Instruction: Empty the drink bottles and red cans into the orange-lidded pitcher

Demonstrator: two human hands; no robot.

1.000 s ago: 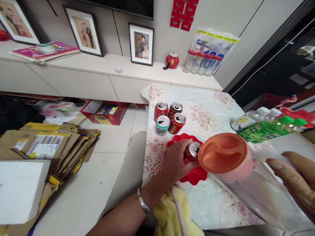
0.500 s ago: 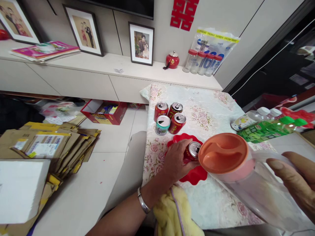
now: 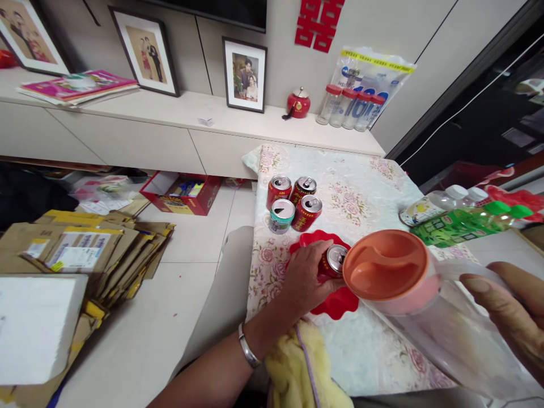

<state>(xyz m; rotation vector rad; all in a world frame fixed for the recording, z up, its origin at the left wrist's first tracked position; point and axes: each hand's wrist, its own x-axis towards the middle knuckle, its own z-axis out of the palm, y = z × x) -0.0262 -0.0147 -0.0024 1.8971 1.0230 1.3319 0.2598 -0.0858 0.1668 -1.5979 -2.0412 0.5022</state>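
Note:
My left hand [image 3: 302, 279] is wrapped round a red drink can [image 3: 333, 260], upright over a red scalloped plate [image 3: 340, 306]. On the right, my right hand [image 3: 510, 306] grips the handle of a clear plastic pitcher [image 3: 459, 334]. The pitcher is tilted, its orange lid [image 3: 386, 263] up against the can's top edge; the spout is hidden, and I cannot tell whether liquid flows. Beyond the plate several opened cans stand together, among them a teal can [image 3: 281, 216] and a red can [image 3: 306, 214]. A yellow cloth [image 3: 304, 368] lies below my left wrist.
The table has a flowered tablecloth [image 3: 361, 195]. Green-labelled bottles [image 3: 463, 224] stand at its right edge. Behind is a low white cabinet [image 3: 148, 130] with lidded glass jars [image 3: 348, 110] and picture frames [image 3: 245, 73]. Flattened cardboard [image 3: 85, 249] and a red box [image 3: 182, 194] are on the floor at left.
Almost nothing differs. Both hands, the can and the tilted pitcher keep their places; the view has shifted very slightly.

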